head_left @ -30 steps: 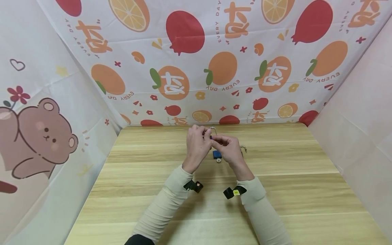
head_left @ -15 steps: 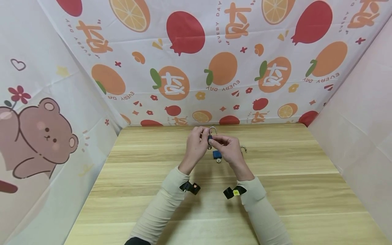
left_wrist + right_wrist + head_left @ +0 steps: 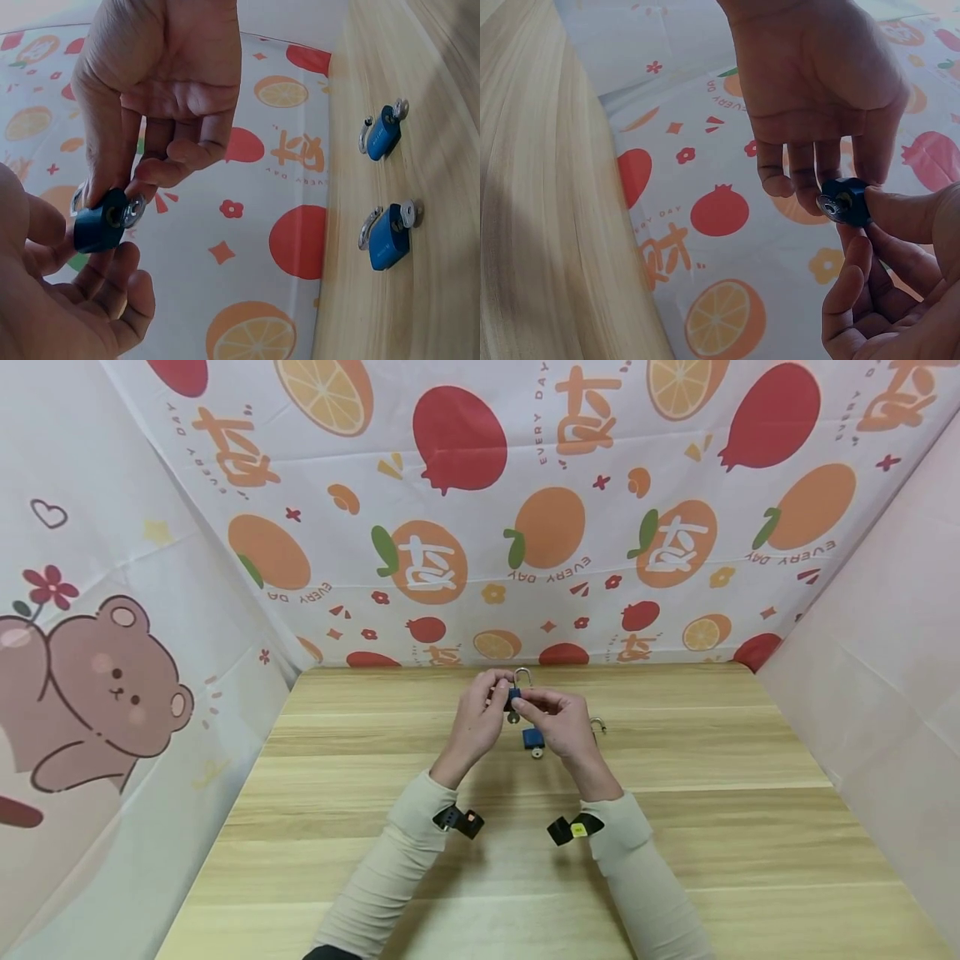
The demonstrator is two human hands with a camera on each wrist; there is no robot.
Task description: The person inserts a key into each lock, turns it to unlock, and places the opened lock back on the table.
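Observation:
A small blue padlock (image 3: 514,695) is held up between both hands above the far part of the table. Its metal shackle (image 3: 522,677) points up, raised with one end free of the body. A round-headed key (image 3: 135,211) sits in its underside. My left hand (image 3: 478,712) pinches the padlock from the left with thumb and finger. From the right, my right hand (image 3: 564,722) grips the body between thumb and index finger. In the left wrist view, the remaining fingers of both hands are loosely bent.
Two more blue padlocks, one nearer (image 3: 390,238) and another (image 3: 384,133), lie on the wooden table (image 3: 337,827) with shackles open and keys inserted. In the head view, my right hand partly hides one. A fruit-print cloth (image 3: 480,527) rises behind the table's far edge.
My left hand has turned and shifted slightly, so the padlock and its hanging key, hidden at first, now show. The right hand stays nearly in place.

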